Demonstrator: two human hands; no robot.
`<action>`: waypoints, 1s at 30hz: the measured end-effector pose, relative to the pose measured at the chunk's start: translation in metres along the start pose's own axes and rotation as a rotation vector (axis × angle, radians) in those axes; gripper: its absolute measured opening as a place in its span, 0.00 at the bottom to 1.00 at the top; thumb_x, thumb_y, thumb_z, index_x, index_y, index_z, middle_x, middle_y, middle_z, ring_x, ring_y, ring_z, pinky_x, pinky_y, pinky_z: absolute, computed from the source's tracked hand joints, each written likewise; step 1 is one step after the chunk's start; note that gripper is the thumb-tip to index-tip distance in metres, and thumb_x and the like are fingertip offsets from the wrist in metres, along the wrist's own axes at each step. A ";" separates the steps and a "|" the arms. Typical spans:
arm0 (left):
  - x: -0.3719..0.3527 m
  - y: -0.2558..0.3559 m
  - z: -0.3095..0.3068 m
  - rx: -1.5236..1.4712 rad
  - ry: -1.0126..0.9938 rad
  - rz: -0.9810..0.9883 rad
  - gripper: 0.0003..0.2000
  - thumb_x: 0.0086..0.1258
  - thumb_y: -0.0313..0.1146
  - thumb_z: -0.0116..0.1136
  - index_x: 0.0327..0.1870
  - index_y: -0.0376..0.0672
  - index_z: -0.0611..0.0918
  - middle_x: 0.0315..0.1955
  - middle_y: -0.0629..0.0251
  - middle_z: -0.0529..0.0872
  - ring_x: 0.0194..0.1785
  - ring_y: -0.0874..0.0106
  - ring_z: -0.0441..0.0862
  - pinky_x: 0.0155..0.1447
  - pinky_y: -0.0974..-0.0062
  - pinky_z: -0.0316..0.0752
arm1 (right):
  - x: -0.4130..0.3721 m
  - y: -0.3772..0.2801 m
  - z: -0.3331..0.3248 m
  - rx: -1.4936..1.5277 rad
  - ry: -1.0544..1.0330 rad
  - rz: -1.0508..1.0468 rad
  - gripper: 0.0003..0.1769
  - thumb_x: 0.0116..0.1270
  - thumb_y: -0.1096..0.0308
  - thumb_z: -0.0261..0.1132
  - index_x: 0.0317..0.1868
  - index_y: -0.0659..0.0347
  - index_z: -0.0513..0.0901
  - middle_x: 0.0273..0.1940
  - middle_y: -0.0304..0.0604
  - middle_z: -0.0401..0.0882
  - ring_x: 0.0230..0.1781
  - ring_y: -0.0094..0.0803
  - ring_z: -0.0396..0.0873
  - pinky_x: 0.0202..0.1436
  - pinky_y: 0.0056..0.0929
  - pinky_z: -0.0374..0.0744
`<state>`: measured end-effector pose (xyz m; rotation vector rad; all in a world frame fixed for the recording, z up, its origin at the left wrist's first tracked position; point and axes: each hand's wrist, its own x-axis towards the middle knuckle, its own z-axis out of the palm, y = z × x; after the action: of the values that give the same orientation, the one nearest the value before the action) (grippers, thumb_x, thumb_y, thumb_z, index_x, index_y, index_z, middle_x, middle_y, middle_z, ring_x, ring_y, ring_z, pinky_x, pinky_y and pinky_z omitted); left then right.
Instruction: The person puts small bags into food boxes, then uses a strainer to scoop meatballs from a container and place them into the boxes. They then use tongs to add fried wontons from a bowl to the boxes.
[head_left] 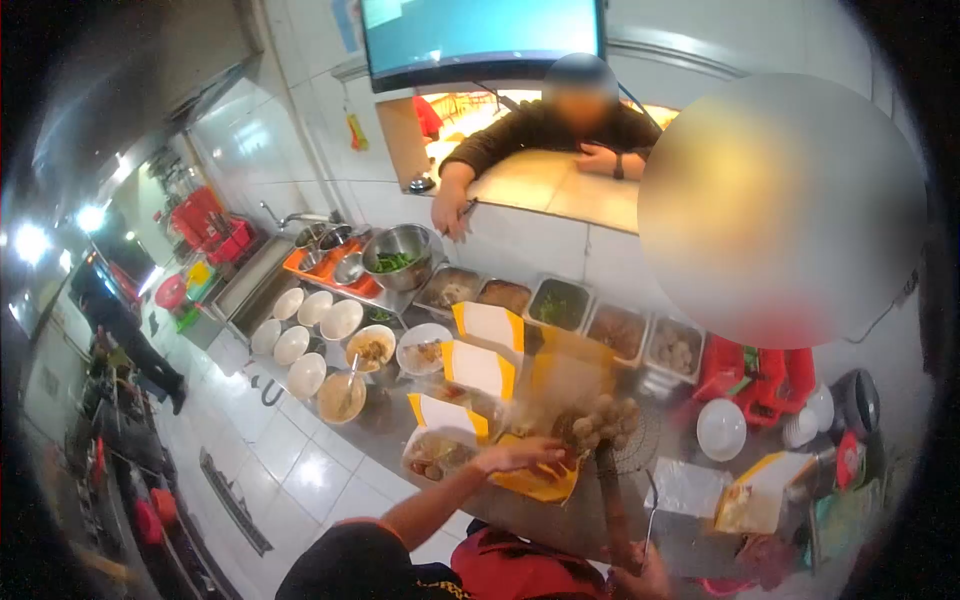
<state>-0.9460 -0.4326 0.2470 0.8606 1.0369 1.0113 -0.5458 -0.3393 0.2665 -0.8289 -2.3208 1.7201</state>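
Note:
My left hand (525, 458) reaches out with its fingers stretched, over the edge of a yellow takeaway box (545, 487) and close beside a pile of round meatballs (605, 422). The meatballs lie in a wire-mesh skimmer (642, 448), and steam blurs the area around them. My right hand (643, 578), at the bottom edge, is closed around the skimmer's long brown handle (612, 505). A thin metal utensil (652, 500) stands up beside that hand. More white-and-yellow takeaway boxes (478, 370) stand open with food to the left.
Bowls (342, 320) line the counter at left, near a steel bowl of greens (395, 258). Metal food trays (560, 303) run along the back. Red baskets (745, 375) and white bowls (722, 430) sit at right. A person (560, 130) leans through the serving hatch.

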 end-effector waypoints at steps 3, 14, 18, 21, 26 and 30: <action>-0.005 -0.030 0.011 -0.057 -0.043 0.047 0.34 0.76 0.60 0.49 0.70 0.39 0.68 0.62 0.57 0.77 0.64 0.66 0.75 0.68 0.63 0.71 | 0.015 -0.027 0.010 -0.018 -0.069 -0.032 0.25 0.66 0.77 0.63 0.63 0.58 0.69 0.39 0.43 0.79 0.29 0.26 0.75 0.29 0.27 0.76; -0.011 -0.037 0.031 -0.306 0.234 0.198 0.31 0.76 0.59 0.50 0.68 0.43 0.74 0.63 0.63 0.78 0.67 0.70 0.74 0.69 0.65 0.71 | 0.060 -0.128 0.072 0.411 -0.139 0.125 0.20 0.68 0.69 0.65 0.57 0.65 0.70 0.27 0.39 0.77 0.21 0.26 0.73 0.24 0.25 0.71; -0.030 -0.011 0.046 -0.150 0.319 0.185 0.28 0.76 0.56 0.51 0.66 0.43 0.76 0.60 0.63 0.80 0.65 0.71 0.76 0.67 0.66 0.72 | 0.063 -0.143 0.076 0.395 -0.146 0.031 0.17 0.69 0.74 0.62 0.56 0.64 0.69 0.26 0.39 0.77 0.21 0.26 0.73 0.24 0.25 0.72; -0.032 -0.009 0.048 -0.141 0.287 0.214 0.26 0.76 0.54 0.53 0.63 0.41 0.78 0.57 0.62 0.83 0.65 0.71 0.77 0.66 0.69 0.71 | 0.065 -0.148 0.079 0.239 -0.162 0.175 0.19 0.69 0.72 0.63 0.58 0.62 0.68 0.27 0.39 0.77 0.21 0.26 0.73 0.24 0.25 0.72; -0.031 -0.010 0.057 -0.282 0.361 0.209 0.22 0.76 0.48 0.55 0.58 0.40 0.81 0.52 0.64 0.85 0.60 0.73 0.79 0.63 0.72 0.72 | 0.088 -0.121 0.106 0.289 -0.047 -0.109 0.21 0.63 0.77 0.67 0.53 0.66 0.68 0.36 0.45 0.80 0.30 0.31 0.81 0.37 0.30 0.81; -0.013 -0.046 0.036 -0.377 0.334 0.403 0.14 0.75 0.41 0.55 0.51 0.41 0.82 0.45 0.66 0.85 0.49 0.73 0.82 0.58 0.73 0.75 | 0.085 -0.139 0.121 0.532 -0.114 0.043 0.19 0.67 0.77 0.65 0.54 0.66 0.67 0.36 0.46 0.81 0.30 0.30 0.82 0.35 0.28 0.81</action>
<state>-0.9024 -0.4620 0.2191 0.6082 0.9190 1.6762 -0.7159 -0.4260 0.3355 -0.6908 -1.7616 2.2973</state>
